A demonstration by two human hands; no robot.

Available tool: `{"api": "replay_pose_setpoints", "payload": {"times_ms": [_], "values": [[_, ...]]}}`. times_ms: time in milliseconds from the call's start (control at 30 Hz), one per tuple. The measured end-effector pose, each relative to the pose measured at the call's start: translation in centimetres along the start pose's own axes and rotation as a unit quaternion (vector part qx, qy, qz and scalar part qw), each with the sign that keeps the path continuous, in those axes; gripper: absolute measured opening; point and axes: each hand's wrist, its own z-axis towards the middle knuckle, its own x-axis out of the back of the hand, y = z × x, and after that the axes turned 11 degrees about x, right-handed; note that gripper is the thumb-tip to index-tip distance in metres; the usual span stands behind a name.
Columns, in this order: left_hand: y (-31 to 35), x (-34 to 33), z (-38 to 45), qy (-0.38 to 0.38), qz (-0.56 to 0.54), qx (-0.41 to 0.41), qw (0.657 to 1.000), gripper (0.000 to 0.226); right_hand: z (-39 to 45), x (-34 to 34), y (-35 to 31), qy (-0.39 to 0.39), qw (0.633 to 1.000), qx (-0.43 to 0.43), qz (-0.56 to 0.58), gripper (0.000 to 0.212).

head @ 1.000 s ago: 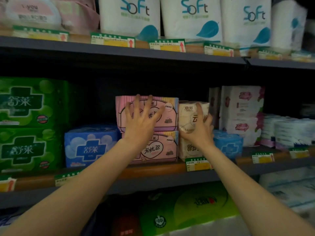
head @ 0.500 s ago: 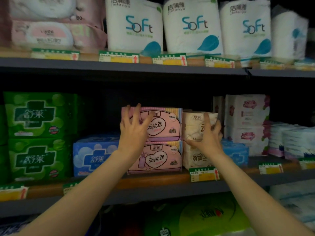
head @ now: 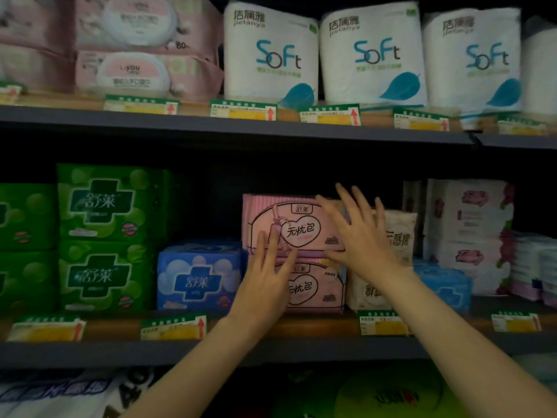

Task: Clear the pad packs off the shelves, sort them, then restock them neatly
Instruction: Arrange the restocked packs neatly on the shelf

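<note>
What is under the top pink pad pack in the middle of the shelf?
The top pink pad pack sits on a second pink pack of the same design, which rests on the shelf. The left hand covers that lower pack's left part.

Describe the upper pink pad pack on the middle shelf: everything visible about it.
The upper pink pad pack is a soft, glossy plastic-wrapped block, pink with fine stripes along its top edge and a white heart label bearing dark characters. It lies flat on a matching lower pink pack, front face outward, on the middle shelf. The right hand lies spread over its right end, fingers straight; the left hand covers its lower left edge. A cream pack stands beside it on the right.
</note>
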Motion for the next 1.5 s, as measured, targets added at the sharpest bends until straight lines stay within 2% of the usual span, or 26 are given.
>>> {"api": "replay_pose_setpoints", "payload": {"times_ms": [67,100,233,433,500,567,700,767,867,933,1000,1100,1200,1333,1500], "values": [[-0.3,0.3,-0.1,-0.078,-0.024,0.017,0.997,0.073,0.6,-0.2,-0.6,-0.053,0.999,-0.004,0.003,0.109],[-0.4,0.8,0.0,-0.092,-0.028,0.020,0.995,0.068,0.7,-0.3,-0.8,-0.060,0.998,-0.014,0.002,0.108],[-1.0,1.4,0.1,-0.086,-0.049,-0.006,0.995,0.063,0.8,-0.5,-1.3,-0.060,0.997,-0.046,-0.003,0.107],[-2.8,2.0,-0.6,0.050,-0.078,0.059,0.994,0.052,1.0,-0.9,-1.5,-0.062,0.996,-0.065,-0.016,0.107],[-3.7,2.5,-0.6,0.054,-0.073,0.113,0.989,0.051,1.1,-0.8,-1.6,-0.071,0.995,-0.072,-0.023,0.108],[-5.1,2.9,-0.4,0.052,-0.049,0.135,0.988,0.054,1.3,-0.6,-1.7,-0.075,0.994,-0.081,-0.025,0.109],[-7.7,3.6,-0.2,-0.047,0.002,0.170,0.984,0.061,1.7,0.4,-2.6,-0.116,0.989,-0.092,-0.021,0.112],[-8.5,3.8,0.1,-0.078,0.002,0.193,0.978,0.062,2.3,1.1,-3.2,-0.097,0.993,-0.064,0.001,0.111],[-8.9,3.7,1.5,-0.086,-0.060,0.212,0.972,0.063,3.9,1.9,-4.4,-0.052,0.998,0.032,0.030,0.110],[-8.8,3.7,2.8,-0.079,-0.099,0.217,0.968,0.061,4.8,2.0,-5.1,-0.085,0.994,0.069,0.008,0.114],[-8.2,3.6,4.0,-0.057,-0.117,0.221,0.966,0.058,5.3,1.4,-5.3,-0.123,0.990,0.065,-0.001,0.119],[-6.9,2.8,5.0,-0.042,-0.097,0.220,0.970,0.056,5.1,0.9,-5.4,-0.125,0.991,0.052,-0.002,0.122],[-6.0,2.1,6.1,-0.069,-0.079,0.225,0.969,0.056,5.2,1.2,-5.4,-0.128,0.990,0.052,0.001,0.117],[-6.1,1.6,8.8,-0.092,-0.135,0.240,0.957,0.055,5.4,1.0,-5.2,-0.126,0.990,0.060,-0.007,0.120],[-5.5,0.5,11.0,-0.145,-0.153,0.221,0.952,0.051,5.6,0.7,-4.7,-0.140,0.988,0.056,0.008,0.123]]}}
